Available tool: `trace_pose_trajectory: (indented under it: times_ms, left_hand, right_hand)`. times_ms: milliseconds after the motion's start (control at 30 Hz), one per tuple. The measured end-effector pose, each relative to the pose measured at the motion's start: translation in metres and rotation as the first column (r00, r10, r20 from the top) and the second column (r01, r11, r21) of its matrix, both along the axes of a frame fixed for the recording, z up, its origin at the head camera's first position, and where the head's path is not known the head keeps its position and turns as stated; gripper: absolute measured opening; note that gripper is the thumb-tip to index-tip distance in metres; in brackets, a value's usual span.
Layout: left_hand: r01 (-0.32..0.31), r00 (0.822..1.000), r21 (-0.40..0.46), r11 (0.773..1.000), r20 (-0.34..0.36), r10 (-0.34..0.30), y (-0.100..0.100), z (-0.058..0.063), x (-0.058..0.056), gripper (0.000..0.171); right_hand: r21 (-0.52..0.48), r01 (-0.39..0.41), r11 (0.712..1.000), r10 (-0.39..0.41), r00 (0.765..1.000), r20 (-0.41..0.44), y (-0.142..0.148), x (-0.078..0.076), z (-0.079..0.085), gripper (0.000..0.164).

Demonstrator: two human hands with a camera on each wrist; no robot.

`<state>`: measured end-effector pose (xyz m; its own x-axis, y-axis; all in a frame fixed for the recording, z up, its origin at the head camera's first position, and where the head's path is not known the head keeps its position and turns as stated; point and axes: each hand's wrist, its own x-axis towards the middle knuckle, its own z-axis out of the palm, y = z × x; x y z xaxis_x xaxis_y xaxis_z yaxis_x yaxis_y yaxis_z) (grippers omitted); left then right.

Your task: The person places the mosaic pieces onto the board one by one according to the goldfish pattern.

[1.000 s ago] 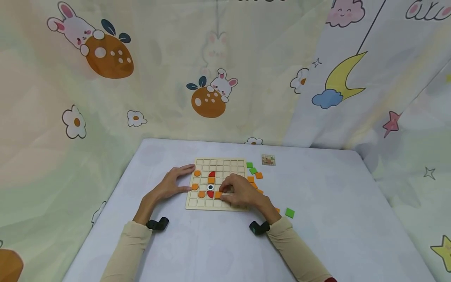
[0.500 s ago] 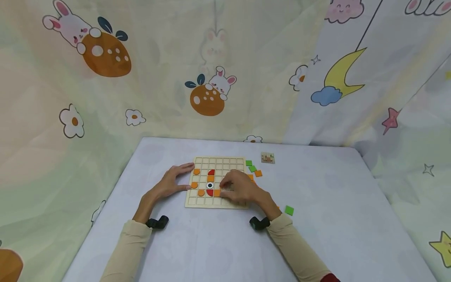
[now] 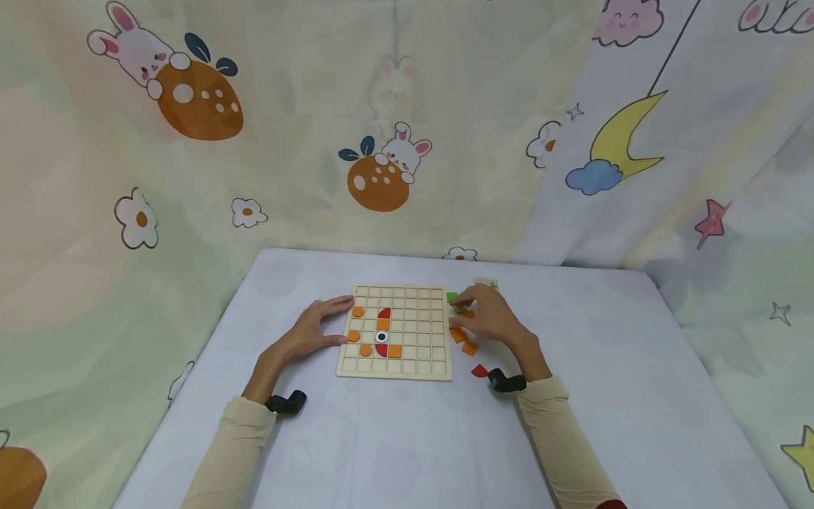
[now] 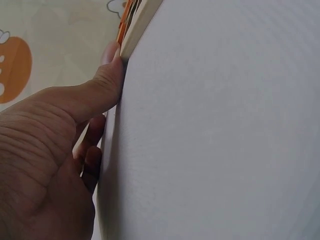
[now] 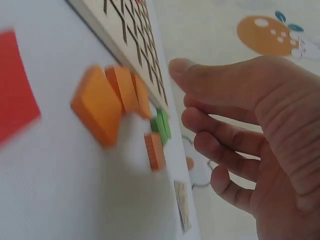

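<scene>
Left hand's (image 3: 308,329) fingers are spread wide against the board's (image 3: 420,318) 9 o'clock edge; right hand's (image 3: 490,314) sit loosely apart, board at their 9, orange tiles (image 3: 469,348) around 5. It's pale gridded wood, some orange discs (image 3: 353,336) and red bits (image 3: 384,313) on it. White tabletop (image 3: 394,438), bunny-print cloth (image 3: 292,106) at 12.

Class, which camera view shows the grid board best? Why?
The head view: it shows the grid board almost whole, from above. The left wrist view catches only some edge; the right wrist view, a slanted part.
</scene>
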<state>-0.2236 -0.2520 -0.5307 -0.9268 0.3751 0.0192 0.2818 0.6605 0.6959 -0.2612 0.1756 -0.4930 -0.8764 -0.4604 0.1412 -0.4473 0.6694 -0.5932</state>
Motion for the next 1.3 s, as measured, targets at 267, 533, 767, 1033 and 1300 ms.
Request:
trace_pose_trajectory:
  times_ms: [267, 533, 767, 1033, 1300]
  left_hand:
    - [-0.005, 1.0, 0.005, 1.0, -0.019, 0.005, -0.001, 0.003, 0.0, 0.086]
    - [-0.013, 1.0, 0.003, 1.0, -0.011, 0.013, 0.0, 0.001, 0.002, 0.087]
    - [-0.01, 1.0, 0.001, 1.0, -0.008, 0.01, 0.0, 0.0, 0.004, 0.087]
    - [-0.013, 1.0, -0.008, 1.0, -0.014, 0.013, 0.001, 0.0, 0.003, 0.086]
    - [-0.011, 1.0, -0.005, 1.0, -0.007, 0.011, 0.002, 0.002, 0.003, 0.085]
  right_hand:
    - [0.072, 0.081, 0.994, -0.086, 0.994, 0.061, 0.021, -0.005, 0.001, 0.04]
    - [0.062, 0.048, 0.997, -0.052, 0.997, 0.064, 0.028, -0.008, -0.005, 0.029]
    - [0.093, 0.037, 0.995, -0.042, 0.998, 0.055, 0.031, -0.006, -0.009, 0.018]
    - [0.101, 0.103, 0.99, -0.105, 0.994, 0.017, 0.033, -0.002, -0.007, 0.022]
    - [0.016, 0.093, 0.996, -0.093, 0.995, 0.022, 0.029, -0.001, -0.005, 0.024]
